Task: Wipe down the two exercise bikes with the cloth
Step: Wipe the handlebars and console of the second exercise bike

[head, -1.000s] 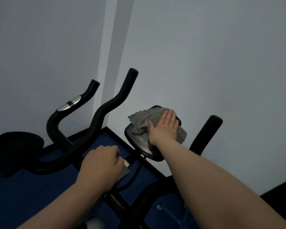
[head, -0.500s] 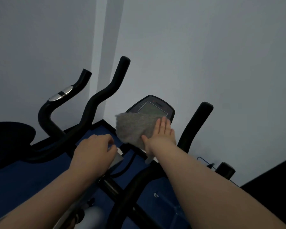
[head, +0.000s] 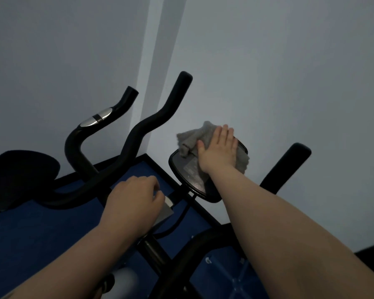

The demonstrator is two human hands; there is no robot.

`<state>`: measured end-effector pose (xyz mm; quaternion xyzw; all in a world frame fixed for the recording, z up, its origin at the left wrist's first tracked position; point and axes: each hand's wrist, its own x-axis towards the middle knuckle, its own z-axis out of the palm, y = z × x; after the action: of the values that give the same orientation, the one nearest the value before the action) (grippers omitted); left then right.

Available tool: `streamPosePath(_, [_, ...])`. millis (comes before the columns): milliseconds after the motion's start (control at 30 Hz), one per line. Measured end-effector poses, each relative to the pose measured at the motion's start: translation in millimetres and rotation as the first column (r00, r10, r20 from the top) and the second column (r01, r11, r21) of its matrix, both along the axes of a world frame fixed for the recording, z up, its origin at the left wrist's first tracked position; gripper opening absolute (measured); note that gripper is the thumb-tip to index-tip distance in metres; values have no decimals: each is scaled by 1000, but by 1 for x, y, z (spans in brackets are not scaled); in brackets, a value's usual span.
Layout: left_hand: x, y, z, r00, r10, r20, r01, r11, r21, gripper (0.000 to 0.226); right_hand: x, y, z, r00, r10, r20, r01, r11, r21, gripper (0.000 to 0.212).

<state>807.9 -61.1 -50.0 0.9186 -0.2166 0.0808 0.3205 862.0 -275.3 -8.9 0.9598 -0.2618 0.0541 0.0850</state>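
A black exercise bike stands right below me, its oval console [head: 190,175] tilted up at centre. My right hand [head: 219,151] lies flat, fingers together, pressing a crumpled grey cloth [head: 193,137] onto the console's upper part. My left hand [head: 134,201] is curled around the bike's centre post, just below the console. The near bike's left handlebar [head: 151,117] rises beside the console and its right handlebar [head: 287,167] sticks up past my right forearm. A second bike's handlebar [head: 99,119] with a silver sensor, and its dark seat [head: 22,171], stand at the left.
Pale grey walls meet in a corner close behind both bikes. A blue floor mat [head: 41,229] with a black border lies under them. A cable [head: 181,214] hangs from the console down to the frame.
My right hand has slid the cloth from the console's lower left up to its top, uncovering the lower part. The view shifted slightly. My left hand has stayed on the post.
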Motion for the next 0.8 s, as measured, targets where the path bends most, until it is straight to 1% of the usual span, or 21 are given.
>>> streamPosePath(67, [0,0,1,1000,-4,-9,4,1000,-9,23,-10,16,-6,991,111,-72,-113,994,-12,75])
streamPosePath(133, [-1,1,1,1000,-10,-9,10,1000,-8,24,-28,28,-15,959,225,-173,-222,974,37,75])
streamPosePath(200, [-2,2,1,1000,-19,-7,19,1000,0,24,-47,25,-17,917,259,-302,-247,966,78,78])
streamPosePath(267, [-2,3,2,1000,-26,-17,26,1000,4,25,-63,12,-8,901,155,-404,-148,988,50,82])
streamPosePath(333, [-3,4,3,999,-25,-31,25,1000,6,26,-69,2,0,902,-9,-433,7,1000,-6,84])
streamPosePath(400, [-4,4,2,999,-11,-46,11,1000,9,27,-62,-1,1,915,-96,-393,101,995,-8,85])
streamPosePath(467, [-4,5,3,999,3,-53,-3,1000,7,27,-44,1,3,946,-113,-302,137,989,59,86])
streamPosePath(500, [-4,5,4,999,7,-53,-7,1000,-2,26,-35,2,5,962,-102,-253,130,987,95,86])
streamPosePath(567, [-4,4,5,998,24,-61,-26,999,-22,24,-21,-2,7,984,-49,-172,68,992,106,82])
streamPosePath(633, [-3,3,7,998,34,-59,-35,999,-17,24,-15,-3,6,993,31,-113,-23,997,71,74])
streamPosePath(733, [-2,2,8,997,32,-68,-33,999,-14,24,-20,9,-2,984,175,-31,-174,984,36,62])
streamPosePath(800, [-2,3,8,997,22,-73,-24,999,-23,23,-27,20,-9,972,236,0,-235,971,46,52])
